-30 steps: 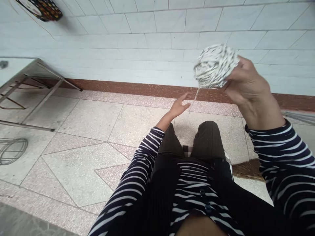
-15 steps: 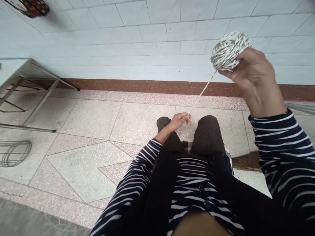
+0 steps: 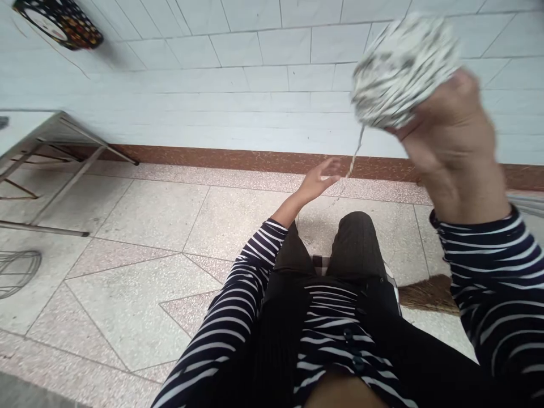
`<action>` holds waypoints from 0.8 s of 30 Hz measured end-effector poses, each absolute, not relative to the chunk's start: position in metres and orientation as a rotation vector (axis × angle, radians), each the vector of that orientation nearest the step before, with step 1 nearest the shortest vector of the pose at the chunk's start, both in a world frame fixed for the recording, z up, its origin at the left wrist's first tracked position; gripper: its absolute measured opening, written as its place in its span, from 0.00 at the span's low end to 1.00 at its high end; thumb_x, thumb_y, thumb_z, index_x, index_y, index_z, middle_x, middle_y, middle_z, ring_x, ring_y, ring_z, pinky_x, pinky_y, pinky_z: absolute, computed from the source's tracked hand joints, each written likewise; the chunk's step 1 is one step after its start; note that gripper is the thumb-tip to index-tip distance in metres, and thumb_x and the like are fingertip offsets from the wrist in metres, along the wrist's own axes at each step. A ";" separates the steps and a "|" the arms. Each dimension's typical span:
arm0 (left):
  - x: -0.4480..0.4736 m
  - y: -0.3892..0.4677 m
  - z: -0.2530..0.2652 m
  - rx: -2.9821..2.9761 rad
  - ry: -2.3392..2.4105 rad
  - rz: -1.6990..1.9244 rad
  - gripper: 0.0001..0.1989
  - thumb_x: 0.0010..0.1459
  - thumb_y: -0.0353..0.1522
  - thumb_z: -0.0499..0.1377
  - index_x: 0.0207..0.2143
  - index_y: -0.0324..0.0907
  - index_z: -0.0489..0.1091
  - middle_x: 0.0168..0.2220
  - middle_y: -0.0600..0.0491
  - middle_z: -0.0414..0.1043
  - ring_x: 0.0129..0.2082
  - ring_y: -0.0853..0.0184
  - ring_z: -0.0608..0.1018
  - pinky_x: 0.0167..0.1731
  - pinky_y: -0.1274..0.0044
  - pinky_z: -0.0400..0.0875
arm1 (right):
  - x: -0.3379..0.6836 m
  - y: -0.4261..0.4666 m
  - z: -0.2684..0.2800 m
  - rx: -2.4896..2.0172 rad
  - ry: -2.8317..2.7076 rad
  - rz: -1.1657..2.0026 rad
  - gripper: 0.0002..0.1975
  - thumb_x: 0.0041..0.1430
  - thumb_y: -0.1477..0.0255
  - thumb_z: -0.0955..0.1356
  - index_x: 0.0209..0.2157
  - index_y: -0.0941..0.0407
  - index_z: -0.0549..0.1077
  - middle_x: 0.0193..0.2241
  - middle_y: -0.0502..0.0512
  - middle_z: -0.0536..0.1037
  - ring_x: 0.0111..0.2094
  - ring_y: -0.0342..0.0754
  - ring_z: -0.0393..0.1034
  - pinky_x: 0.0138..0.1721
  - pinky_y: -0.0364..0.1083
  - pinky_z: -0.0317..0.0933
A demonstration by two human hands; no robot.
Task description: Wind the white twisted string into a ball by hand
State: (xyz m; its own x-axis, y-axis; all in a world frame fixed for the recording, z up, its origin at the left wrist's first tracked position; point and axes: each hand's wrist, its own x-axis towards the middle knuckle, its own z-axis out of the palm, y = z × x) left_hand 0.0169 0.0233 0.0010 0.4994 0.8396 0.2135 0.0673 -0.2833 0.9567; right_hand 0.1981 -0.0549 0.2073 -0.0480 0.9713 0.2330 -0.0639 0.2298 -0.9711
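Raised at the upper right, my right hand (image 3: 450,141) is closed around a ball of white twine flecked with dark strands (image 3: 403,73). Motion smears both the ball and the fingers a little. A loose strand (image 3: 356,150) hangs from the underside of the ball toward my left hand. My left hand (image 3: 318,180) is stretched out above my knees, thumb and fingers apart, close to that strand. The strand passes just right of the fingertips and fades into blur below; I see nothing held in this hand.
A table with metal legs (image 3: 76,133) stands at the left by the tiled wall (image 3: 272,102). Below it on the floor lies a round wire rack (image 3: 19,272). A patterned dark bag (image 3: 59,22) hangs upper left. Broom bristles (image 3: 429,293) lie beside my right thigh.
My left hand has let go of the strand and risen toward the ball, its fingers spreading. The ball in my right hand now looks larger and nearer, and the strand hangs slacker.
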 end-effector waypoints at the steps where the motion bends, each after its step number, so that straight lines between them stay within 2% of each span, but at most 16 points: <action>1: 0.027 0.017 0.010 1.655 0.684 0.988 0.23 0.69 0.39 0.66 0.64 0.46 0.74 0.62 0.43 0.78 0.62 0.56 0.79 0.65 0.62 0.72 | 0.189 -0.052 0.194 -0.887 -1.246 1.049 0.36 0.34 0.57 0.86 0.47 0.45 0.79 0.52 0.52 0.82 0.61 0.69 0.74 0.51 0.66 0.79; 3: 0.041 0.001 0.023 1.590 0.593 1.029 0.19 0.73 0.43 0.62 0.59 0.43 0.76 0.53 0.45 0.82 0.57 0.58 0.82 0.61 0.62 0.74 | 0.178 -0.044 0.168 -0.896 -1.250 1.042 0.31 0.36 0.61 0.86 0.43 0.50 0.79 0.45 0.54 0.83 0.55 0.64 0.78 0.52 0.63 0.79; 5: 0.044 -0.018 0.023 1.530 0.614 0.990 0.19 0.74 0.47 0.59 0.50 0.41 0.77 0.40 0.48 0.83 0.45 0.62 0.84 0.55 0.66 0.76 | 0.181 -0.031 0.148 -0.951 -1.300 0.991 0.28 0.41 0.62 0.85 0.44 0.51 0.79 0.45 0.54 0.83 0.52 0.60 0.78 0.53 0.61 0.78; 7: 0.035 -0.040 0.012 1.499 0.692 0.896 0.20 0.75 0.47 0.57 0.42 0.40 0.76 0.30 0.52 0.80 0.35 0.67 0.82 0.48 0.71 0.76 | 0.194 -0.016 0.135 -0.987 -1.315 0.862 0.29 0.42 0.65 0.84 0.47 0.53 0.79 0.47 0.56 0.83 0.50 0.59 0.77 0.54 0.62 0.77; 10: 0.007 -0.067 -0.004 1.562 0.783 0.718 0.18 0.74 0.43 0.57 0.36 0.40 0.75 0.26 0.55 0.78 0.30 0.70 0.78 0.42 0.76 0.72 | 0.225 0.006 0.117 -1.103 -1.329 0.591 0.30 0.43 0.72 0.81 0.51 0.58 0.78 0.47 0.60 0.81 0.49 0.60 0.76 0.57 0.64 0.74; 12: -0.012 -0.074 -0.002 1.668 0.807 0.673 0.18 0.74 0.40 0.57 0.33 0.41 0.74 0.27 0.55 0.78 0.31 0.70 0.78 0.41 0.77 0.70 | 0.240 0.014 0.097 -1.268 -1.395 0.432 0.33 0.43 0.77 0.79 0.54 0.60 0.76 0.50 0.64 0.78 0.51 0.62 0.75 0.59 0.66 0.70; 15: -0.029 -0.062 0.023 1.874 0.864 0.726 0.22 0.74 0.41 0.56 0.27 0.41 0.73 0.29 0.54 0.78 0.32 0.69 0.77 0.41 0.76 0.69 | 0.245 0.005 0.058 -1.517 -1.503 0.381 0.39 0.42 0.77 0.80 0.60 0.59 0.76 0.58 0.69 0.72 0.57 0.68 0.71 0.59 0.69 0.69; 18: -0.035 -0.033 0.050 2.084 0.935 0.748 0.22 0.74 0.39 0.57 0.26 0.41 0.72 0.28 0.54 0.76 0.32 0.68 0.76 0.40 0.75 0.68 | 0.231 -0.024 0.024 -1.513 -1.678 0.619 0.37 0.43 0.71 0.82 0.58 0.52 0.79 0.55 0.63 0.74 0.58 0.70 0.70 0.59 0.71 0.69; 20: -0.034 -0.013 0.057 2.171 0.949 0.748 0.20 0.74 0.37 0.57 0.26 0.41 0.71 0.28 0.54 0.75 0.31 0.68 0.75 0.40 0.75 0.67 | 0.220 -0.046 0.013 -1.401 -1.682 0.889 0.36 0.45 0.66 0.81 0.59 0.49 0.79 0.53 0.60 0.77 0.58 0.69 0.72 0.59 0.69 0.70; 24: -0.022 0.009 0.042 2.151 0.835 0.730 0.20 0.74 0.37 0.57 0.26 0.41 0.71 0.28 0.54 0.75 0.30 0.69 0.74 0.39 0.75 0.67 | 0.211 -0.076 0.016 -1.190 -1.409 1.489 0.36 0.48 0.63 0.80 0.61 0.48 0.79 0.50 0.58 0.82 0.56 0.65 0.76 0.56 0.64 0.74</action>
